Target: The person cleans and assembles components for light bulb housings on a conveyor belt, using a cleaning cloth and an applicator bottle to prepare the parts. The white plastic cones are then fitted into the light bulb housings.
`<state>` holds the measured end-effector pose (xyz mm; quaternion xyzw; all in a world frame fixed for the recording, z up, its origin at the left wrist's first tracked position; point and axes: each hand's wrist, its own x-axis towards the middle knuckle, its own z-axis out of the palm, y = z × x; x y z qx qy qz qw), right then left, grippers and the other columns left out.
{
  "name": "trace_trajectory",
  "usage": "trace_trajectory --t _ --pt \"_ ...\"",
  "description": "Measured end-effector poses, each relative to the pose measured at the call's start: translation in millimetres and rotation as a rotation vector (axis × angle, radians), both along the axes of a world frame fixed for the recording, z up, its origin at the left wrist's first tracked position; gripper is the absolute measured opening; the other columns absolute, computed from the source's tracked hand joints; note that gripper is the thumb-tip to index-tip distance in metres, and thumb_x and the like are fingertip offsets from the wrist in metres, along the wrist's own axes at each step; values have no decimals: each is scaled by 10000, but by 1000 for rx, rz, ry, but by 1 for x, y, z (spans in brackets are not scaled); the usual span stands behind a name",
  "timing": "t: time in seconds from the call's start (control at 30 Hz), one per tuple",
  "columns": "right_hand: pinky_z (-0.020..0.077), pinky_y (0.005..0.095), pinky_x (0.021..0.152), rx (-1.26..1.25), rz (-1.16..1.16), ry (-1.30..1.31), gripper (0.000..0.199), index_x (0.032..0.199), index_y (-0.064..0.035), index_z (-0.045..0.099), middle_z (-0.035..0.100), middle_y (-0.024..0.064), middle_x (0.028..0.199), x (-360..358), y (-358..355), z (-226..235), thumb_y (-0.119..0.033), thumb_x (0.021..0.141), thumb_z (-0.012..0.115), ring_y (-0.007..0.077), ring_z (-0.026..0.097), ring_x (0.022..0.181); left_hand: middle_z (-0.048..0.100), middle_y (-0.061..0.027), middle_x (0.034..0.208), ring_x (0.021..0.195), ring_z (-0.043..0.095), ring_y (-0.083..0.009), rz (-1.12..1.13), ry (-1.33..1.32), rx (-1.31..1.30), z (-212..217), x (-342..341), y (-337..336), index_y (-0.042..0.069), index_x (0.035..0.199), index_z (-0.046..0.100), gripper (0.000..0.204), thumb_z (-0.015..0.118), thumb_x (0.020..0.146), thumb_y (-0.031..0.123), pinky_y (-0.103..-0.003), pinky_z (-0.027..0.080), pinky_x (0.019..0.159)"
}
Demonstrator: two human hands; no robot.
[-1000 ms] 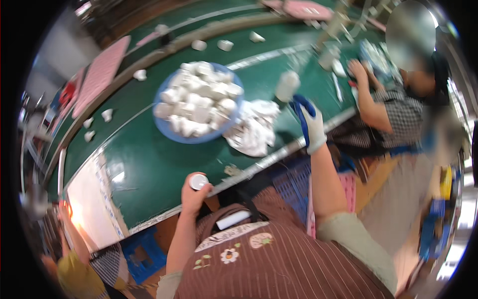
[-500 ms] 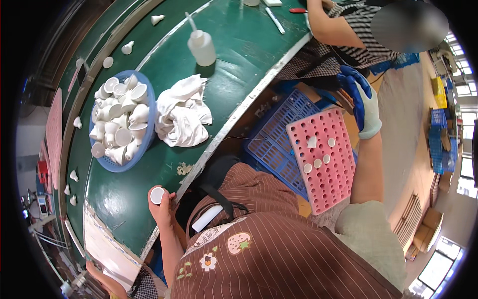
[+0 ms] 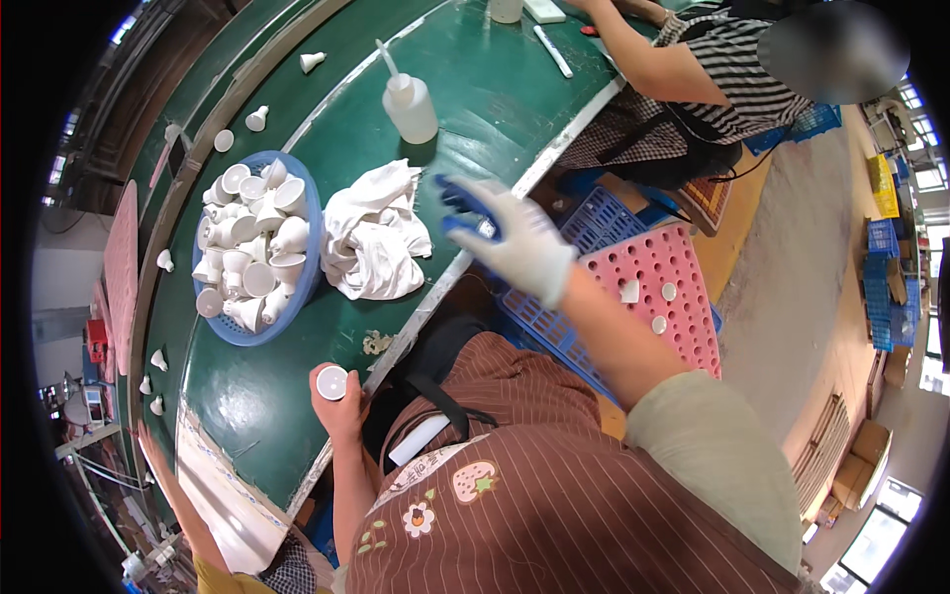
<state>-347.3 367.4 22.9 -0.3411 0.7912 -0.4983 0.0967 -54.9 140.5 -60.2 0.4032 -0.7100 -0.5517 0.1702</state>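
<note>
White ceramic cup (image 3: 332, 382), small and round, is held in the left hand (image 3: 341, 401) at the near edge of the green table (image 3: 475, 109); its circular end faces the camera, pale and unglazed in look, with a thin rim around a flat, slightly pinkish centre. The fingers of that hand are curled closed around the cup's body, so only the round end is seen. The right hand (image 3: 510, 238) is covered by a white glove with blue fingertips and is raised above the table edge, blurred; its fingers are spread loosely and nothing can be made out in its grasp. Beside it a crumpled white cloth (image 3: 376, 243) lies on the table, touching a blue basket (image 3: 309, 267) that is heaped with similar white cups and cone-shaped pieces. A clear squeeze bottle (image 3: 411, 104) with a long nozzle stands upright beyond the cloth. More small white pieces are scattered along the far side of the table. Below the table edge, by the person's lap, a pink perforated tray (image 3: 668, 297) rests on a blue crate (image 3: 594, 213), and a few white pieces sit on the tray. A second person in a striped top is seated further along the table
</note>
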Motion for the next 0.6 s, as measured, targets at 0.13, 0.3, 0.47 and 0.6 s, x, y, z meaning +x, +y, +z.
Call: trace_trajectory --t 0.13,0.3,0.47,0.6 --pt "391 471 1058 177 19 210 603 1389 -106 505 560 177 1325 22 -65 -24 -419 891 633 384 511 1234 583 -13 825 660 573 -88 74 -9 38 -17 1 -1 62 1045 561 318 770 806 48 -245 493 589" --pt "366 492 1076 325 73 368 716 1460 -104 433 518 193 1380 37 -98 -35 -419 868 682 362 472 1294 589 -15 845 758 563 -94 2 -32 -50 -7 -6 12 42 1004 576 340 808 766 114 -264 490 699" --pt "411 491 1012 500 170 344 668 1425 -125 475 602 171 1230 33 -122 -58 -355 842 705 351 548 1179 590 -22 843 765 564 -104 0 -38 -76 0 -3 14 39 1001 572 356 818 760 130 -275 493 716" --pt "465 467 935 193 -13 240 465 1231 -91 626 638 200 1136 36 -106 -45 -224 794 705 383 600 1056 605 -69 870 791 574 -162 -65 -20 -171 8 -5 10 45 1029 574 428 850 728 172 -307 495 753"
